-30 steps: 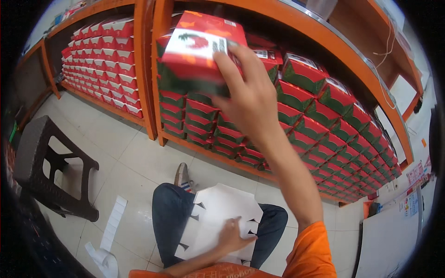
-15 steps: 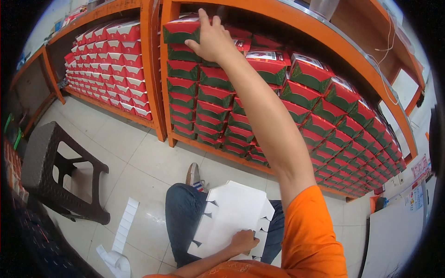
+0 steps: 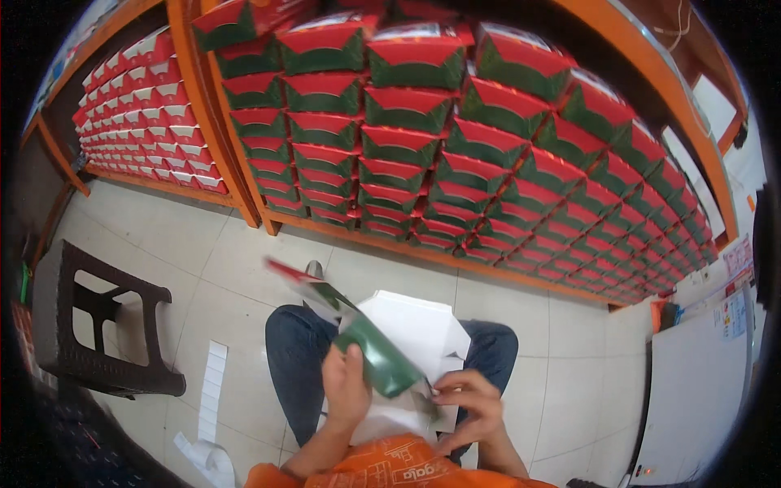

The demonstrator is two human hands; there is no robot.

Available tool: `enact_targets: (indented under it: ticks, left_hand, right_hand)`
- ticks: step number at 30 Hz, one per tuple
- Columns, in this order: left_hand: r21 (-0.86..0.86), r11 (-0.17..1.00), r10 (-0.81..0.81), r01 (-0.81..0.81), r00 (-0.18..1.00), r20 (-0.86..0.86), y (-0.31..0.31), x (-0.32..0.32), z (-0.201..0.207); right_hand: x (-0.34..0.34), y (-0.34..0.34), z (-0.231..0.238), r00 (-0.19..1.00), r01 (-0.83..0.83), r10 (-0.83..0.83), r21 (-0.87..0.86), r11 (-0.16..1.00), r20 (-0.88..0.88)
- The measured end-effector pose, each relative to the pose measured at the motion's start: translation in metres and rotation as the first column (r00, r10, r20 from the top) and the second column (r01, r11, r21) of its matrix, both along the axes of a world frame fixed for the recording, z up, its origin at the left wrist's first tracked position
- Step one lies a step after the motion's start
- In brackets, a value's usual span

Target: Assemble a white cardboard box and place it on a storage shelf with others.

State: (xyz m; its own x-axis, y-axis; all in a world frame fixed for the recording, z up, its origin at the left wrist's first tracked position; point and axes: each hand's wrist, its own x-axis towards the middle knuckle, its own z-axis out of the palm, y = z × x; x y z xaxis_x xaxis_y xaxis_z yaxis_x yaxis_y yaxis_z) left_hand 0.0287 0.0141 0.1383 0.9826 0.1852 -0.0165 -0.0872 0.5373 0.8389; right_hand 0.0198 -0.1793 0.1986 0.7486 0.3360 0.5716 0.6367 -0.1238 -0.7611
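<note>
Your left grip (image 3: 346,384) is closed around the red-and-green carton (image 3: 379,359), thumb laid over its green panel; the carton is held slantwise above your lap, over the white card sheets (image 3: 411,325). Your right grip (image 3: 473,404) has its fingers bent at the carton's lower right end (motion blurs that spot, so I cannot tell whether they pinch the edge or only touch it).

The likeliest trouble is at that end: if your right fingers pull on a flap while your left grip steadies only the other side, the thin card could crease off its line or tear at a corner. The carton's far red end sticks out past your left knee (image 3: 291,346) with no hand under it, so a twist could make it swing or bend.

The sheets lie across your thighs, with no firm surface under them. A shift of the knees could let them slide to the floor (image 3: 521,321), and the notch in the right edge might snag a loose flap.

Up on the shelf, the top-left box (image 3: 225,31) appears askew to its row; a knock to the orange frame (image 3: 248,183) might tip it out.
</note>
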Motion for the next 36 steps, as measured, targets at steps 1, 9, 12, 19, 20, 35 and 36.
enact_targets:
  ticks: [1, 9, 12, 19, 20, 35, 36]
  left_hand:
    - [-0.160, 0.987, 0.022, -0.024, 1.000, -0.014, -0.003, 0.006, 0.008]
    - [0.062, 0.990, -0.127, 0.124, 0.990, 0.053, -0.010, 0.021, 0.048]
    - [0.131, 0.972, -0.209, 0.193, 0.970, 0.121, -0.027, 0.018, 0.045]
    - [0.643, 0.657, -0.597, 0.394, 0.793, 0.124, 0.002, 0.023, 0.045]
    - [0.733, 0.567, -0.676, 0.375, 0.721, 0.155, 0.009, 0.022, 0.046]
    - [0.438, 0.773, -0.469, 0.459, 0.878, -0.093, 0.062, 0.005, 0.010]
    - [0.406, 0.813, -0.441, 0.417, 0.897, -0.039, 0.061, 0.006, 0.006]
  right_hand:
    - [-0.002, 0.000, 0.003, 0.998, 0.010, -0.002, -0.118, 0.993, 0.061]
    - [0.027, -0.008, 0.013, 0.847, 0.305, -0.174, -0.192, 0.933, 0.502]
    - [0.024, -0.004, 0.003, 0.870, 0.403, -0.236, -0.350, 0.846, 0.432]
    - [0.024, 0.007, -0.027, 0.895, 0.272, -0.239, 0.037, 0.962, -0.376]
    - [0.024, 0.013, -0.027, 0.912, 0.285, -0.266, 0.015, 0.958, -0.313]
    - [0.044, 0.017, -0.018, 0.886, -0.185, -0.032, -0.416, 0.891, -0.463]
    - [0.040, 0.016, -0.021, 0.846, -0.222, -0.042, -0.422, 0.879, -0.531]
